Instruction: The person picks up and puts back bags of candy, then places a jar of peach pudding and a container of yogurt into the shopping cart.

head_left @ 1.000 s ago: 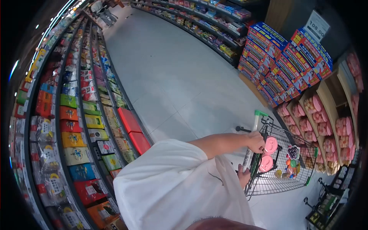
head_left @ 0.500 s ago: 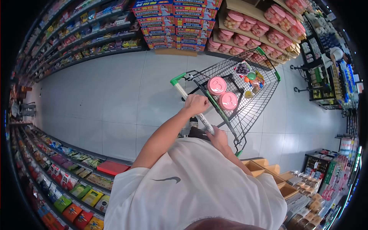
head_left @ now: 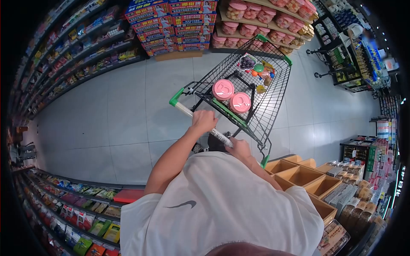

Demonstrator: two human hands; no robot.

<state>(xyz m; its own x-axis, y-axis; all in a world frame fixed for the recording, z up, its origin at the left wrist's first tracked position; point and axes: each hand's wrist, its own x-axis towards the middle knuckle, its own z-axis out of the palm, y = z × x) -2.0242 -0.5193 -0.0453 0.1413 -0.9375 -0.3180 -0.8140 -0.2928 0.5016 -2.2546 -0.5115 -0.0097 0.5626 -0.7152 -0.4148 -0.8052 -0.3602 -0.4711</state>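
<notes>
Both hands grip one cart's handle (head_left: 220,137): the left hand (head_left: 204,120) is clenched around the white bar near its green-capped end, and the right hand (head_left: 239,148) is wrapped around it closer to the body, a short stretch of bar showing between them. The cart (head_left: 273,98) stands on the grey floor (head_left: 111,115), angled toward shelves of jars (head_left: 265,13) and stacked boxes (head_left: 171,21). Two pink tubs (head_left: 223,89) sit side by side in its child seat just beyond the left hand, and bright snack packs (head_left: 256,70) lie at the far end. Wooden bins (head_left: 299,175) stand just right of the person.
</notes>
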